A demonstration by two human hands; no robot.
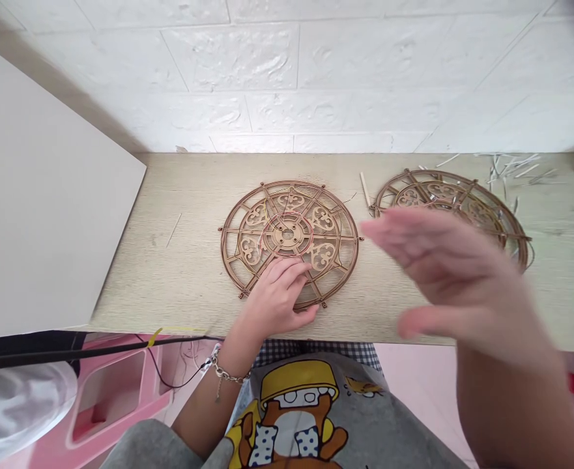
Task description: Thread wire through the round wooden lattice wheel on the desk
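A round brown openwork wooden disc (289,236) with thin red wire around its hub lies flat on the pale wooden table (179,273). My left hand (277,298) rests on the disc's near edge, fingers curled down onto it, a chain bracelet on the wrist. My right hand (455,277) hovers above the table to the right, blurred, fingers stretched out and holding nothing. Behind it lies a second similar disc (455,202), partly hidden by that hand.
A small wooden stick (365,190) lies between the discs. Several thin offcuts (511,168) are scattered at the back right. A white board (37,215) stands at the left, a white brick wall (316,71) behind, and a pink bin (115,397) below left.
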